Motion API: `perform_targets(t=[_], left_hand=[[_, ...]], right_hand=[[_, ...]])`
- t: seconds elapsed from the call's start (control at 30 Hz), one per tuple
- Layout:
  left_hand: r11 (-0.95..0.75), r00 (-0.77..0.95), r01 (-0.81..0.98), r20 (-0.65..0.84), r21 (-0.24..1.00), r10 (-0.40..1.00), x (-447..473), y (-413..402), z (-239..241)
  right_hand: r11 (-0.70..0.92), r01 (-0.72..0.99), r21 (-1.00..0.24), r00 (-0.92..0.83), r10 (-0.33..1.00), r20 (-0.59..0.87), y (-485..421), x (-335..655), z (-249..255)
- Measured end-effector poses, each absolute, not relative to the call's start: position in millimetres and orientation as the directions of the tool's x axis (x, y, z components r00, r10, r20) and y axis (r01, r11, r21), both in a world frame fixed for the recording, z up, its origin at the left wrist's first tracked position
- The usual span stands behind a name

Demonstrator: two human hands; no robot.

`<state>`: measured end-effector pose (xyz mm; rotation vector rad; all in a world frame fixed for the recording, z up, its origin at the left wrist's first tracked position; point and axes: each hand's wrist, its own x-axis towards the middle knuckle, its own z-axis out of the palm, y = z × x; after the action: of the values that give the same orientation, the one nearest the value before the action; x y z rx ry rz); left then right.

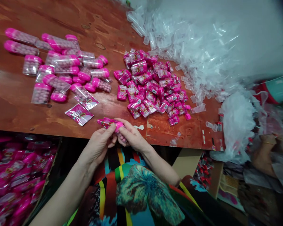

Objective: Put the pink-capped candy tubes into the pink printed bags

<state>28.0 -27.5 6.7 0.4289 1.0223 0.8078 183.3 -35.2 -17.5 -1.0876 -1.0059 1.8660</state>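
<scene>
Near the table's front edge, my right hand [134, 135] is closed around a clear candy bottle [121, 137] with a pink cap and pale pink balls inside. My left hand [101, 141] pinches a flat pink printed wrapper sleeve [106, 121] beside the bottle's cap. The fingers of both hands meet, and they partly cover bottle and sleeve. Two loose flat sleeves [79, 114] lie on the table to the left. Behind them is a group of unwrapped pink-capped bottles [66, 60]. To the right is a heap of bottles in pink printed sleeves [153, 84].
A big pile of clear empty plastic tubes [191, 47] covers the table's back right. Under the left edge stands a box of pink wrapped bottles [16, 169]. A white plastic bag [238, 122] hangs at the right end. Another person's foot [265, 153] shows at far right.
</scene>
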Motion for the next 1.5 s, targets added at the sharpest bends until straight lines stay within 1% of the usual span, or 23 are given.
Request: perform_targets(t=[0.07,0.13,0.17,0.23,0.33,0.4,0.43,0.53,0.57,0.6,0.73,0.83,0.97,1.1,1.27,1.4,1.5], left_hand=[[0.644,0.264,-0.386,-0.590,0.660,0.763,29.2,-28.0,6.6],[0.632,0.227,-0.407,-0.597,0.659,0.769,29.8,-27.3,7.8],[0.621,0.204,-0.422,-0.599,0.660,0.775,29.7,-26.7,8.7],[0.605,0.176,-0.441,-0.597,0.663,0.783,28.8,-25.3,10.5],[0.607,0.176,-0.443,-0.600,0.660,0.781,26.9,-24.5,10.9],[0.621,0.186,-0.436,-0.610,0.652,0.770,26.5,-25.3,9.6],[0.624,0.186,-0.432,-0.613,0.651,0.768,26.7,-26.2,8.9],[0.623,0.176,-0.422,-0.615,0.658,0.769,28.4,-29.0,9.0],[0.624,0.179,-0.415,-0.613,0.662,0.770,28.9,-29.7,10.0],[0.628,0.190,-0.404,-0.611,0.665,0.769,29.1,-30.2,11.4],[0.646,0.245,-0.381,-0.601,0.662,0.761,28.3,-29.9,16.0],[0.620,0.231,-0.381,-0.578,0.686,0.783,29.4,-29.8,14.4],[0.576,0.208,-0.340,-0.538,0.743,0.817,34.1,-31.6,10.8],[0.552,0.208,-0.298,-0.511,0.779,0.834,35.1,-30.8,10.8],[0.567,0.248,-0.252,-0.514,0.784,0.821,31.8,-26.6,8.9],[0.562,0.282,-0.241,-0.497,0.791,0.821,37.9,-21.9,10.5],[0.545,0.374,-0.191,-0.453,0.816,0.809,45.2,-15.5,15.9]], right_hand=[[-0.383,-0.140,-0.913,-0.359,0.879,-0.313,-35.3,185.2,-18.7],[-0.311,-0.068,-0.948,-0.336,0.902,-0.272,-36.7,186.3,-20.5],[-0.289,-0.068,-0.955,-0.328,0.910,-0.252,-37.7,186.6,-21.3],[-0.306,-0.149,-0.940,-0.338,0.909,-0.243,-40.1,186.2,-22.2],[-0.429,-0.324,-0.843,-0.394,0.871,-0.292,-43.9,183.4,-21.5],[-0.483,-0.371,-0.793,-0.415,0.850,-0.324,-45.6,179.9,-20.0],[-0.474,-0.366,-0.801,-0.396,0.858,-0.327,-46.1,177.9,-19.2],[-0.341,-0.272,-0.900,-0.254,0.927,-0.275,-45.2,173.8,-17.6],[-0.320,-0.248,-0.914,-0.230,0.936,-0.266,-44.3,173.5,-17.7],[-0.332,-0.246,-0.911,-0.235,0.932,-0.276,-43.3,174.0,-18.0],[-0.453,-0.325,-0.830,-0.334,0.876,-0.348,-40.5,178.7,-21.3],[-0.436,-0.338,-0.834,-0.322,0.886,-0.332,-40.2,179.4,-22.7],[-0.427,-0.317,-0.847,-0.303,0.892,-0.336,-38.5,177.0,-23.3],[-0.438,-0.303,-0.846,-0.322,0.883,-0.342,-35.5,177.3,-27.9],[-0.420,-0.220,-0.880,-0.347,0.877,-0.332,-32.2,181.6,-26.7],[-0.344,-0.136,-0.929,-0.343,0.896,-0.281,-29.0,192.7,-10.5],[-0.232,-0.025,-0.972,-0.260,0.941,-0.218,-27.1,208.2,4.4]])
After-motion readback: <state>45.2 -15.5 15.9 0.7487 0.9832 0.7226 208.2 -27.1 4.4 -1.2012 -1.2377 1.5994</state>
